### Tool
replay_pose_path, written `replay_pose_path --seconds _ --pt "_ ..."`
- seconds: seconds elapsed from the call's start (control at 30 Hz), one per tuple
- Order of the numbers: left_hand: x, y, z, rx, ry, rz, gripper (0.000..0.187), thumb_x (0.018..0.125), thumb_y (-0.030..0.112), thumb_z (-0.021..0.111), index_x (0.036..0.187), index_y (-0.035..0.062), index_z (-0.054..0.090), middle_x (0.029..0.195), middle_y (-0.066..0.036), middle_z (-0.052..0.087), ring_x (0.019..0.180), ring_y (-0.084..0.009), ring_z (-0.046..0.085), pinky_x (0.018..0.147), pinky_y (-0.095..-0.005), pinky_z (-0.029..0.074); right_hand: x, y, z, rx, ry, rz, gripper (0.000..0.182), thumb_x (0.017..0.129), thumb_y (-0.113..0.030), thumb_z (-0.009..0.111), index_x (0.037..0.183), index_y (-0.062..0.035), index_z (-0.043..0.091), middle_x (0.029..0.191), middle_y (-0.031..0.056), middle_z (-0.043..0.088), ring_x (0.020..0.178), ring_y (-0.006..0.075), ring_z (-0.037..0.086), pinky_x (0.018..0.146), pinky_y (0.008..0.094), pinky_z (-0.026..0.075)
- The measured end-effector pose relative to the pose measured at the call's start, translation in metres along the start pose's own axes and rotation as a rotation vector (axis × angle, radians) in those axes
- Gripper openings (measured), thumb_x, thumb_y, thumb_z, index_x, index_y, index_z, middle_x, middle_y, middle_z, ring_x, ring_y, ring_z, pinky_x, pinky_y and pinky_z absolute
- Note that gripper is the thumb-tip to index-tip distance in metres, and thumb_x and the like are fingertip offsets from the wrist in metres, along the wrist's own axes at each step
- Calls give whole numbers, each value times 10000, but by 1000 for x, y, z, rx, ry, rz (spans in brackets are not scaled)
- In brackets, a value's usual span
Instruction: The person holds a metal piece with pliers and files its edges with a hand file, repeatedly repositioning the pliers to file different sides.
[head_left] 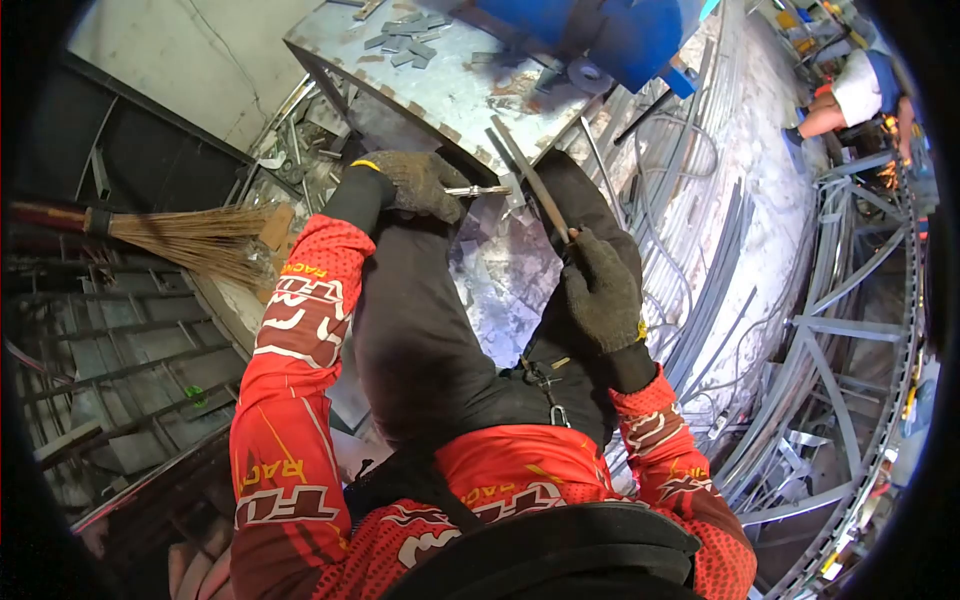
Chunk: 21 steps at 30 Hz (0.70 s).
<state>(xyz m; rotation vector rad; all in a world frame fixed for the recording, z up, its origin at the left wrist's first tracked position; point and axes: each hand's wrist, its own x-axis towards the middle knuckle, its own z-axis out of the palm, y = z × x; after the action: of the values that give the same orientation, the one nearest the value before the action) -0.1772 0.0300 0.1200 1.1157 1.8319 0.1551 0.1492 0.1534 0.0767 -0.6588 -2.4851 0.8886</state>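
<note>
My left hand (415, 186), in a dark knitted glove, is closed around a pair of pliers (478, 190) above my left thigh. A small flat metal piece (513, 190) sits at the jaws of the pliers. In my right hand (604, 292), gloved the same way, is a long flat file (538, 186), slanting up and to the left. The file passes just beside the metal piece and overlaps it in this view. The fingers of my left hand hide the plier handles.
Ahead stands a metal-topped table (445, 105) with several small grey plates (403, 42) and a blue machine (600, 35). Long metal bars (715, 280) lie on the floor at right, near a steel truss frame (850, 328). A broom (190, 235) is at left. Another person (858, 90) crouches far right, near sparks.
</note>
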Motion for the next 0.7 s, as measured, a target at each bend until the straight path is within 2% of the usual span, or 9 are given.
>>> replay_pose_path --seconds 0.03,0.1,0.17,0.3,0.4,0.57,0.7 --pt "-2 7 -5 6 0 5 610 820 324 776 1396 157 671 1101 -86 764 904 -193 705 824 -341 564 1 0 0 -19 16 -49 515 893 -73 685 1401 -60 597 1178 200 677 1080 393 682 884 438 564" --pt "-10 26 -16 44 -98 -129 622 802 348 784 1388 168 680 1160 -104 762 994 -210 710 894 -347 556 2 -2 -2 -39 35 -94 519 891 -76 683 1401 -64 592 1155 190 677 1063 396 683 863 443 567" --pt "-12 31 -19 87 -99 -119 627 793 366 784 1384 180 685 1171 -104 760 1009 -219 711 904 -352 556 2 -9 -7 -76 -116 -19 571 876 -70 680 1435 -107 569 1096 165 660 987 400 686 815 460 569" --pt "-18 34 -19 149 -54 -73 632 771 410 781 1366 212 701 1204 -107 754 1057 -251 713 945 -377 549 -10 0 -3 -94 -157 -55 618 860 -61 677 1458 -149 546 1057 153 632 923 402 676 773 479 567" --pt "-15 31 -16 184 -20 -26 624 764 404 777 1359 228 705 1215 -114 752 1058 -263 716 961 -390 545 -7 6 3 -75 -148 -68 608 858 -67 669 1446 -173 550 1056 149 623 899 407 665 747 494 566" --pt "-6 25 -11 172 -22 -13 642 756 377 781 1374 224 695 1206 -118 758 1057 -258 715 969 -384 543 60 14 40 -69 -118 -164 653 861 -90 645 1492 -205 520 1013 137 617 875 387 663 720 483 561" --pt "2 10 -8 120 -8 -8 657 750 344 782 1389 226 686 1163 -114 771 1038 -253 720 954 -381 549 55 19 42 -58 -52 -220 660 857 -88 656 1494 -205 529 977 140 620 850 387 666 716 481 559"
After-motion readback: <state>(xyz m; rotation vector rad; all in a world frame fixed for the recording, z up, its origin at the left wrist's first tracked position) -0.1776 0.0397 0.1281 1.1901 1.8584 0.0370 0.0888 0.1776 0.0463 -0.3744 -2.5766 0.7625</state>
